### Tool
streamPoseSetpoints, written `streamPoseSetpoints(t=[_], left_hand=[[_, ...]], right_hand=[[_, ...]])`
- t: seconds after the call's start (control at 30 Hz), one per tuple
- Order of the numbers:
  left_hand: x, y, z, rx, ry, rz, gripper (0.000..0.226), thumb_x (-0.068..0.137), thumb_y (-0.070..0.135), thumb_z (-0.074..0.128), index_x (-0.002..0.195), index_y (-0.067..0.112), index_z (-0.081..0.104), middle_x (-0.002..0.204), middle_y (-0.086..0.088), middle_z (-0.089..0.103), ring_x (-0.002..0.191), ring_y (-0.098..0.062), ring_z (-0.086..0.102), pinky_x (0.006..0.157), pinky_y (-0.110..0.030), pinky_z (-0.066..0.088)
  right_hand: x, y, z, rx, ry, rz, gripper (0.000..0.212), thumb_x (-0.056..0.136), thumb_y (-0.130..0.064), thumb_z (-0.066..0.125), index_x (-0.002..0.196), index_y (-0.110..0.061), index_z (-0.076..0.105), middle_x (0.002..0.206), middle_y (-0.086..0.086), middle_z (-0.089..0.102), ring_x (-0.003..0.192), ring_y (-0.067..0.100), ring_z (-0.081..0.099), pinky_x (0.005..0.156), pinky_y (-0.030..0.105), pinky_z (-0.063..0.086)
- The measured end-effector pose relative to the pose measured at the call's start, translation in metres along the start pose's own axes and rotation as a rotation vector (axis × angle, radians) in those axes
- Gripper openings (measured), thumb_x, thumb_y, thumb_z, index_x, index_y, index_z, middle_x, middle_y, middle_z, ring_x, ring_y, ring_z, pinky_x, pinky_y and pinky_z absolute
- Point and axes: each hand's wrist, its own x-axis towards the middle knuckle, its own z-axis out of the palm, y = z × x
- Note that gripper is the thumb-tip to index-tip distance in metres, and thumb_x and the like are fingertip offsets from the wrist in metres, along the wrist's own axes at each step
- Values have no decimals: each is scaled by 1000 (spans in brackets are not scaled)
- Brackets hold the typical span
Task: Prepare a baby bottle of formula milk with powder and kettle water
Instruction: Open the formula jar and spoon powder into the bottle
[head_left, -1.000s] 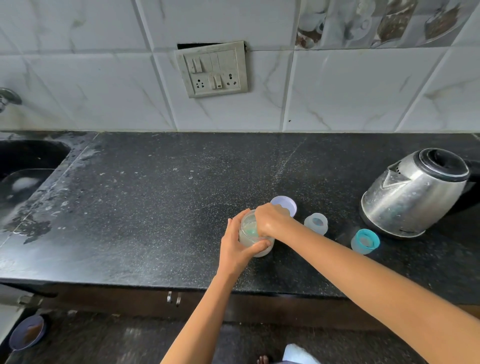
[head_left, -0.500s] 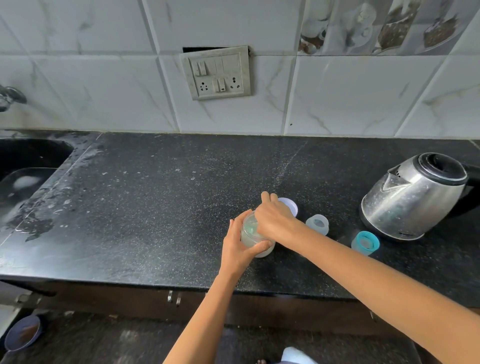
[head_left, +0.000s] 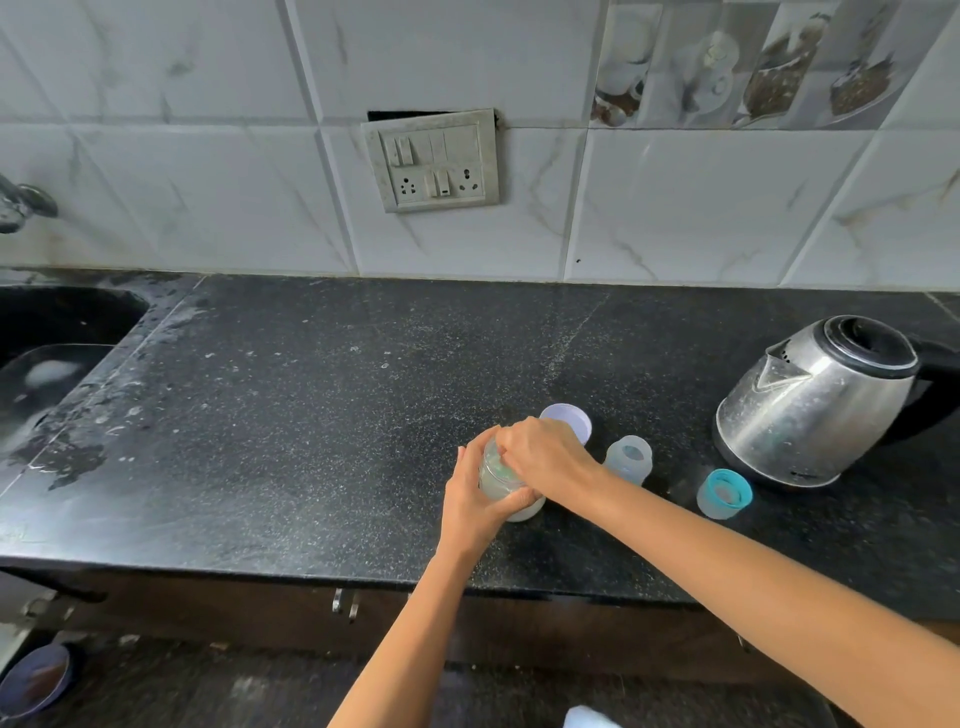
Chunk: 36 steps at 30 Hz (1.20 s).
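The bottle stands near the front edge of the counter, at 6 o'clock from the switches. The left hand grips its side, fingers wrapped around it. The right hand lies on top, fingers curled over the mouth. The kettle is at 2 o'clock from the bottle.

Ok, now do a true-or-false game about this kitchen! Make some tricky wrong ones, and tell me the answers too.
1. The left hand holds the clear jar. True.
2. The kettle stands next to the sink. False: it stands at the right end of the counter, far from the sink.
3. The right hand is at the top of the jar. True.
4. The teal-ringed cap is in the right hand. False: it stands on the counter in front of the kettle, with no hand on it.
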Motion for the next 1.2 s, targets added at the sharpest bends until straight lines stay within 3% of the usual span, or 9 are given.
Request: streamPoseSetpoints(t=[0.13,0.23,0.37,0.43,0.63,0.9,1.1,1.2], left_hand=[[-1,3,-1,-8,-12,8,76,65,38,87,127,49,45,124,17,58,118,-7,54,98,-43,46],[-2,5,-1,-9,-25,-9,75,64,41,84,128,48,45,124,15,58,114,-5,55,95,-43,48],[-2,5,-1,11,-24,-22,75,62,46,80,127,49,44,123,15,57,112,-5,56,93,-43,49],[-2,5,-1,16,-28,-31,74,61,47,80,126,50,44,121,15,58,110,-6,56,92,-44,49],[-4,8,-2,29,-42,-43,75,62,50,80,126,52,42,121,15,58,110,-5,56,92,-43,50],[-5,8,-1,36,-43,-51,77,61,48,80,128,48,43,126,16,55,114,-3,53,95,-41,47],[-6,10,-1,40,-49,-53,77,62,44,83,128,47,43,125,15,55,114,-4,53,95,-42,47],[-4,12,-2,60,-53,-49,76,62,43,83,127,48,43,125,17,55,114,-3,52,96,-42,46]], right_hand=[[0,2,1,423,45,150,15,90,-19,59,88,-14,73,83,2,72,78,18,66,70,35,55],[-1,9,-7,636,39,192,10,85,-17,64,87,-14,74,79,2,74,72,11,69,74,33,57],[-9,21,-25,785,63,237,7,83,-17,68,85,-14,74,72,0,73,64,3,67,57,9,46],[-13,24,-32,848,83,227,5,82,-18,72,85,-15,74,71,-3,72,63,3,68,54,6,42],[-20,24,-32,927,112,202,7,82,-17,73,87,-12,74,74,-3,72,66,7,70,60,12,49],[-29,51,-24,1026,163,423,2,79,-15,73,81,-15,74,72,4,73,71,16,71,71,32,60],[-41,55,-15,947,150,479,5,81,-15,70,78,-18,71,72,3,72,72,17,71,64,23,56],[-44,59,-16,987,155,505,8,81,-16,70,74,-20,70,70,4,72,67,14,70,66,25,57]])
